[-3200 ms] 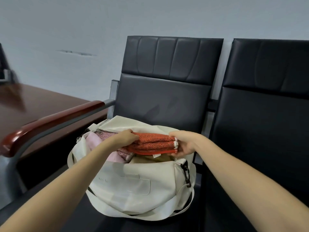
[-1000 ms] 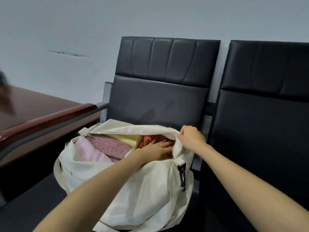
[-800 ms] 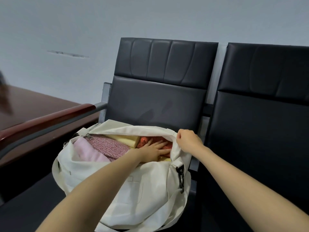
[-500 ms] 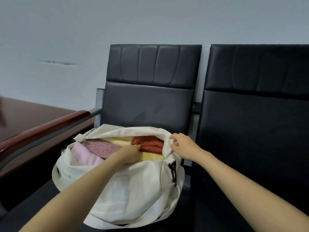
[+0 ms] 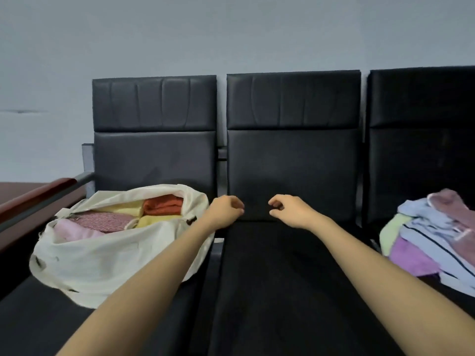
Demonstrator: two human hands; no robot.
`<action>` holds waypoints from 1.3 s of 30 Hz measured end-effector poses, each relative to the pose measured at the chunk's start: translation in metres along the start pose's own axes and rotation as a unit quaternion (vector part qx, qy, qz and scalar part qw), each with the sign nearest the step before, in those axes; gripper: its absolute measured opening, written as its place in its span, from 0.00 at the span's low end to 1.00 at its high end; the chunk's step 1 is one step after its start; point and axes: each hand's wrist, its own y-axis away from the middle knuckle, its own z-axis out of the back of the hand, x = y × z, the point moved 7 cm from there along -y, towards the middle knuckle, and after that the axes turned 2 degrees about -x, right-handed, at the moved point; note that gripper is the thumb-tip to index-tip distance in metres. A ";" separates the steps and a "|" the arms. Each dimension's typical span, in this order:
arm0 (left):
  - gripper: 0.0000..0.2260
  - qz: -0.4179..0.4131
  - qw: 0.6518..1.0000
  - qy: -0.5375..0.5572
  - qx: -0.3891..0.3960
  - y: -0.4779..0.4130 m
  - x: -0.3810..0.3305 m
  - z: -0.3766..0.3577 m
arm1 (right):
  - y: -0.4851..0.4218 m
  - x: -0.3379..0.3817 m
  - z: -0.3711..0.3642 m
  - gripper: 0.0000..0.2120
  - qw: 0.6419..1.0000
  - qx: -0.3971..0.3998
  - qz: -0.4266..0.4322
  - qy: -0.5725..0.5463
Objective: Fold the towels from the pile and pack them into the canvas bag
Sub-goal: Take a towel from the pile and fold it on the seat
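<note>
There, folded towels (image 5: 120, 217) (one orange) in canvas bag (image 5: 102, 263); left hand (image 5: 225, 209), right hand (image 5: 291, 211) empty, fingers (image 5: 275, 201) loosely curled.

Black bench seats (image 5: 282, 278): canvas bag (image 5: 102, 258) on left seat, towel pile (image 5: 431, 235) (unfolded) right

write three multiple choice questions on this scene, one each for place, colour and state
1. Where is the pile of unfolded towels? A left chair B middle chair C right chair
2. What colour is the folded towel in the canvas bag nearest the left hand? A orange B black C blue
3. What do the left hand and right hand hold? A a towel each B nothing C the bag's strap
Answers: 1 C, the pile lies on the right chair. 2 A, it shows orange by that hand. 3 B, both hands hover with loosely curled, empty fingers.
</note>
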 end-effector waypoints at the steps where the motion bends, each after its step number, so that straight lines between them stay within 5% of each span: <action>1: 0.11 -0.015 1.000 0.007 0.021 0.002 -0.025 -0.021 | 0.017 -0.020 0.013 0.17 1.000 -0.009 -0.016 -0.001; 9: 0.11 -0.080 0.976 0.064 0.193 0.024 -0.182 -0.191 | 0.158 -0.229 0.096 0.13 0.970 -0.127 -0.200 -0.049; 18: 0.22 -0.122 0.953 0.039 0.273 0.002 -0.281 -0.368 | 0.211 -0.412 0.131 0.18 0.917 -0.203 -0.343 -0.022; 27: 0.26 -0.224 0.912 -0.157 0.306 -0.037 -0.300 -0.497 | 0.180 -0.515 0.145 0.39 0.881 -0.238 -0.408 -0.022; 30: 0.25 -0.236 0.913 -0.146 0.299 -0.042 -0.295 -0.504 | 0.180 -0.532 0.144 0.24 0.865 -0.243 -0.438 0.023; 33: 0.25 -0.215 0.915 -0.119 0.319 -0.041 -0.291 -0.497 | 0.180 -0.527 0.155 0.14 0.850 -0.330 -0.409 0.027; 35: 0.24 -0.155 0.931 -0.027 0.329 -0.031 -0.300 -0.479 | 0.185 -0.504 0.166 0.09 0.815 -0.438 -0.325 -0.195; 37: 0.25 -0.032 0.919 0.219 0.327 -0.020 -0.316 -0.454 | 0.183 -0.465 0.169 0.11 0.722 -0.443 -0.197 -0.494; 38: 0.25 0.031 0.866 0.378 0.327 -0.015 -0.326 -0.441 | 0.182 -0.445 0.165 0.12 0.696 -0.394 -0.155 -0.580; 39: 0.23 0.075 0.800 0.503 0.319 -0.012 -0.334 -0.431 | 0.181 -0.429 0.161 0.12 0.714 -0.341 -0.143 -0.595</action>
